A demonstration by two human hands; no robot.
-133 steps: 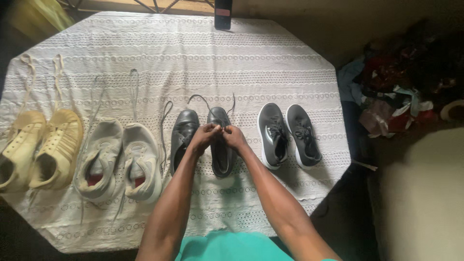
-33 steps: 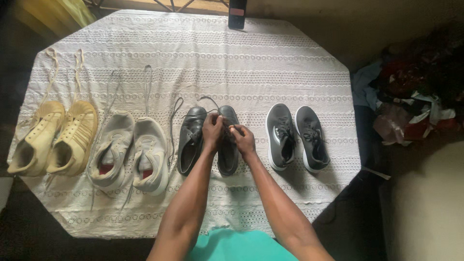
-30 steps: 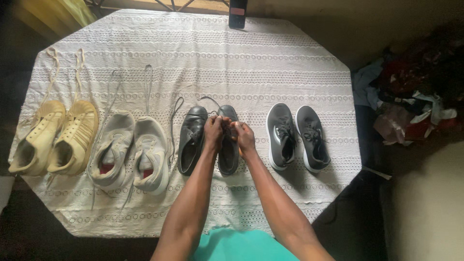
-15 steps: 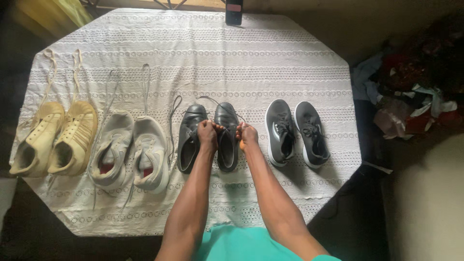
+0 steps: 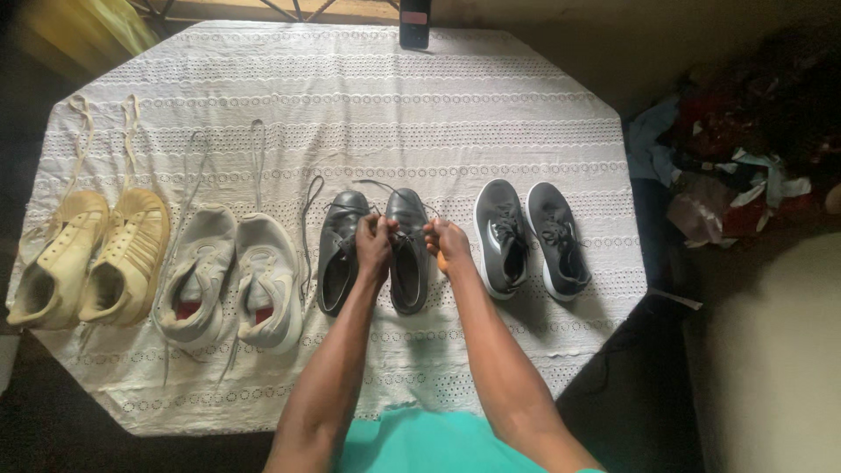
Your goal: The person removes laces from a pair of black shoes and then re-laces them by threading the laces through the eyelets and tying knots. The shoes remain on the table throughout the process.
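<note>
A pair of black leather shoes stands in the middle of the white cloth. My left hand (image 5: 375, 245) and my right hand (image 5: 447, 243) are closed on the dark lace ends of the right black shoe (image 5: 408, 261), one hand on each side of it, pulling the lace apart. The left black shoe (image 5: 338, 250) sits beside my left hand with its lace trailing loose toward the far side. My fingers hide the knot area.
A white eyelet tablecloth (image 5: 350, 105) covers an octagonal table. Cream sneakers (image 5: 88, 258) and grey-white sneakers (image 5: 232, 276) lie to the left with loose laces; laced dark grey sneakers (image 5: 526, 236) to the right. A dark phone (image 5: 413, 24) stands at the far edge. Piled clothes (image 5: 727, 175) lie on the right.
My hands, pinched together over the right black shoe a second ago, have drawn apart to its two sides with the lace ends. The view shifted slightly.
</note>
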